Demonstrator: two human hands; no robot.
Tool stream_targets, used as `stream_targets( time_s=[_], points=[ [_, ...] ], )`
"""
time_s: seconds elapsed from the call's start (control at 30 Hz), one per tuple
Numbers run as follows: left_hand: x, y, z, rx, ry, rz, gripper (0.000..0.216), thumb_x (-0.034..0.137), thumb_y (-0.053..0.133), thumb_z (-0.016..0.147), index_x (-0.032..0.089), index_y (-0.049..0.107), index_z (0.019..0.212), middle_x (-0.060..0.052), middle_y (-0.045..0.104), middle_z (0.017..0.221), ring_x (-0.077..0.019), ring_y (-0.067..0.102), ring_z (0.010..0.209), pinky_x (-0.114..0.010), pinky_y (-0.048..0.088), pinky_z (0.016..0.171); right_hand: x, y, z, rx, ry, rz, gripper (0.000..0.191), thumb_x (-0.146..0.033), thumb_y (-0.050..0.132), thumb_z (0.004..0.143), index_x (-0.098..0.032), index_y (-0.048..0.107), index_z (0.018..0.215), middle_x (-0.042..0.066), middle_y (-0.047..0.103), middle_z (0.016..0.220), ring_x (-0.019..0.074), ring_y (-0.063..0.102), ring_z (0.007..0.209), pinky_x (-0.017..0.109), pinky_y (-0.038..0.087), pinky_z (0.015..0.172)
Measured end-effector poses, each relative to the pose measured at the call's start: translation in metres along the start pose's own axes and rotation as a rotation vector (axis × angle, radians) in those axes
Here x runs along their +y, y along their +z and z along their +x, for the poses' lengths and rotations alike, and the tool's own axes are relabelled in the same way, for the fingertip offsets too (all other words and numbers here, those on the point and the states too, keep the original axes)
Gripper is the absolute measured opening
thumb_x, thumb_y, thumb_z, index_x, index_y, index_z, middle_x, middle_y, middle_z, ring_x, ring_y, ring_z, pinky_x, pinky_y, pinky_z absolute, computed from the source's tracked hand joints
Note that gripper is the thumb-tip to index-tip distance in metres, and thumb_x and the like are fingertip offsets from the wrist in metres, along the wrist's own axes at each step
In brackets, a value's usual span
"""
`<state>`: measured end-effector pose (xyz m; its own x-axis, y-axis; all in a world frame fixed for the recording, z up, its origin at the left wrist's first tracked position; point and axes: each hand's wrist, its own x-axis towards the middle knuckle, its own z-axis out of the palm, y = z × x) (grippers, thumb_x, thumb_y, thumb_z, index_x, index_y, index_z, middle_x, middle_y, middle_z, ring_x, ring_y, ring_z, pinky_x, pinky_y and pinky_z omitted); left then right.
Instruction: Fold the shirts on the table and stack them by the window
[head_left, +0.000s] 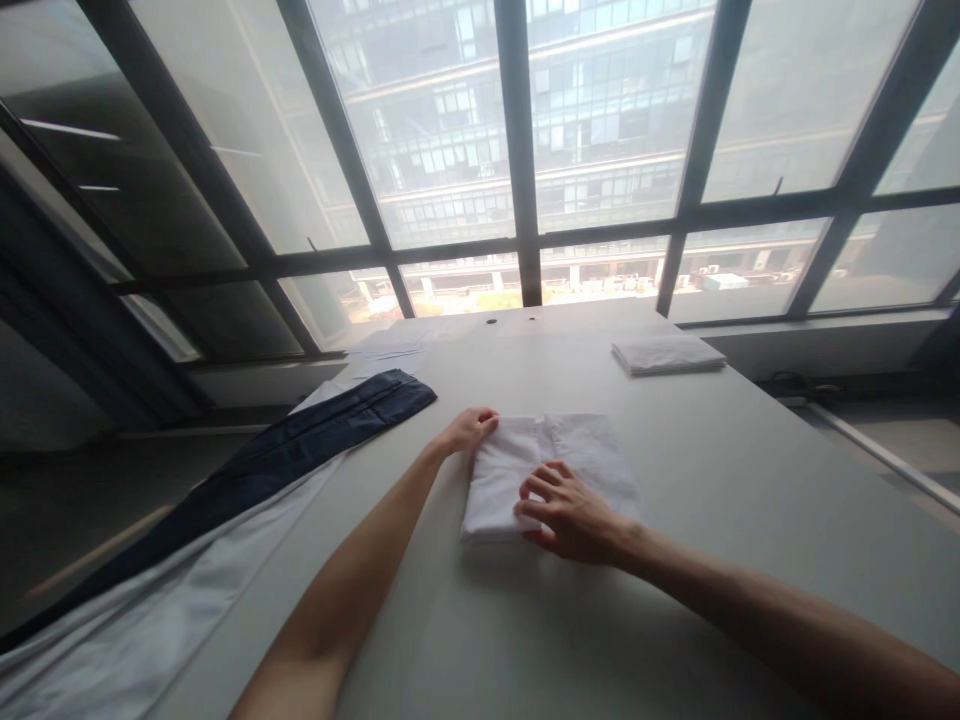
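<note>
A folded white garment, which looks like a shirt (499, 470), lies flat on the white table in front of me. At its far left corner, my left hand (469, 430) is closed, with the fingertips pinching the cloth. My right hand (566, 510) rests over the near middle part of the garment, its fingers bent but spread apart. The right thumb is low, by the front edge. Part of the cloth is hidden beneath that hand. A short slit or seam shows at the garment's far edge.
On the left edge of the white table (750, 520) lie dark blue trousers (330, 425) over white cloth (187, 600), both hanging toward me. A folded white cloth stack (667, 355) sits at the far right. Large windows (615, 120) stand behind the table.
</note>
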<state>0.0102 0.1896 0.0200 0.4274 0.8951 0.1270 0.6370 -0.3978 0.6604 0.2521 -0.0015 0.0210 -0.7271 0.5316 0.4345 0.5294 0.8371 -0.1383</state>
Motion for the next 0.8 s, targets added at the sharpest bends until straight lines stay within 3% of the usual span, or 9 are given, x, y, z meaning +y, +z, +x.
stream_targets(
  time_s=[0.07, 0.2, 0.3, 0.47, 0.6, 0.7, 0.8],
  points=[
    [-0.001, 0.0, 0.007, -0.029, 0.011, -0.011, 0.039, 0.053, 0.063, 0.081, 0.017, 0.075, 0.089, -0.005, 0.076, 0.084, -0.0224, 0.068, 0.081, -0.031, 0.054, 0.076, 0.0, 0.002, 0.0, -0.016, 0.01, -0.022, 0.007, -0.022, 0.07, 0.09, -0.022, 0.069, 0.098, 0.006, 0.067, 0.105, 0.0222, 0.054, 0.105, 0.042, 0.036, 0.104],
    [0.0, 0.009, 0.011, -0.01, 0.023, -0.006, 0.043, 0.056, 0.058, 0.085, 0.015, 0.073, 0.086, -0.005, 0.074, 0.082, -0.0213, 0.066, 0.078, -0.03, 0.052, 0.071, 0.0, -0.001, -0.002, 0.048, 0.028, -0.044, 0.007, -0.016, 0.068, 0.09, -0.021, 0.068, 0.093, 0.005, 0.067, 0.102, 0.0214, 0.052, 0.1, 0.039, 0.037, 0.098],
    [0.001, 0.021, 0.009, 0.038, -0.005, 0.147, 0.036, 0.048, 0.055, 0.092, 0.017, 0.072, 0.091, -0.005, 0.074, 0.089, -0.0221, 0.067, 0.087, -0.031, 0.052, 0.078, -0.006, -0.006, -0.003, 0.049, -0.024, -0.081, 0.006, -0.016, 0.063, 0.093, -0.02, 0.067, 0.091, 0.005, 0.067, 0.1, 0.0219, 0.051, 0.099, 0.04, 0.035, 0.1],
    [0.008, 0.032, 0.004, 0.116, -0.063, 0.328, 0.022, 0.037, 0.066, 0.091, 0.02, 0.072, 0.104, -0.011, 0.071, 0.112, -0.0309, 0.062, 0.113, -0.046, 0.047, 0.098, -0.013, -0.012, -0.003, -0.139, -0.049, -0.111, 0.01, -0.02, 0.062, 0.093, -0.02, 0.067, 0.085, 0.007, 0.067, 0.095, 0.0241, 0.053, 0.099, 0.042, 0.035, 0.097],
    [0.028, 0.03, -0.006, 0.186, 0.057, 0.479, 0.028, 0.03, 0.059, 0.097, 0.021, 0.069, 0.122, -0.012, 0.067, 0.123, -0.0285, 0.06, 0.119, -0.044, 0.046, 0.105, -0.014, -0.014, -0.004, -0.224, -0.016, -0.109, 0.008, -0.022, 0.062, 0.09, -0.019, 0.07, 0.088, 0.007, 0.067, 0.092, 0.0228, 0.054, 0.092, 0.04, 0.038, 0.092],
    [0.043, 0.034, -0.018, 0.085, 0.238, 0.496, 0.034, 0.032, 0.047, 0.104, 0.023, 0.066, 0.131, -0.01, 0.064, 0.136, -0.0247, 0.058, 0.128, -0.039, 0.042, 0.112, -0.014, -0.013, -0.005, -0.225, -0.009, -0.128, 0.011, -0.021, 0.06, 0.09, -0.019, 0.07, 0.086, 0.007, 0.067, 0.09, 0.0218, 0.055, 0.088, 0.039, 0.039, 0.09],
    [0.05, 0.043, -0.027, -0.12, 0.33, 0.502, 0.048, 0.045, 0.041, 0.107, 0.027, 0.051, 0.15, -0.008, 0.046, 0.159, -0.0292, 0.037, 0.149, -0.049, 0.028, 0.122, -0.014, -0.011, -0.005, -0.198, 0.002, -0.15, 0.014, -0.018, 0.059, 0.09, -0.018, 0.069, 0.081, 0.007, 0.067, 0.088, 0.0216, 0.054, 0.085, 0.039, 0.039, 0.088]
  ],
)
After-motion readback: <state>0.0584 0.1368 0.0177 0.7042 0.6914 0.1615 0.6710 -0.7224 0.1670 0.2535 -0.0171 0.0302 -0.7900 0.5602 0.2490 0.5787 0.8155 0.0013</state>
